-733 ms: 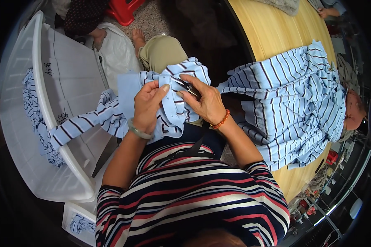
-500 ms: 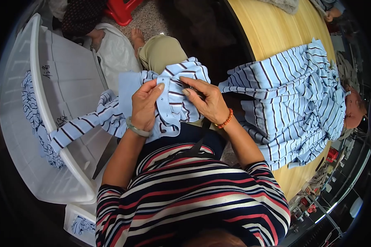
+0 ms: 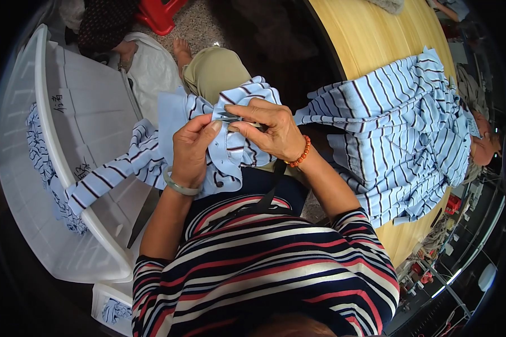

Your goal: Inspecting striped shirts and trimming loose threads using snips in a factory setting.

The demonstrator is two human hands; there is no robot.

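Observation:
A light-blue shirt (image 3: 171, 115) with dark stripes lies bunched over my lap, one sleeve trailing left onto the bin. My left hand (image 3: 190, 147) is closed, pinching the edge of its plain blue band (image 3: 218, 156) between thumb and finger; small buttonholes or buttons show along the band. In my right hand (image 3: 271, 128) is a small pair of dark thread snips (image 3: 226, 117), gripped between thumb and fingers. The blades touch or nearly touch the band beside my left fingertips. Whether a thread lies between them is too small to tell.
To the right, a wooden table (image 3: 371, 42) bears a heap of striped shirts (image 3: 385, 132). A white plastic bin (image 3: 46, 84) stands at left, with striped fabric (image 3: 46, 163) beyond its rim. Ahead are a white sack (image 3: 152, 73), a red stool (image 3: 158, 14) and another person's leg (image 3: 104, 25).
My right hand has moved left toward my left fingertips, bringing the snips to the band. My left hand keeps its pinch, shifted slightly.

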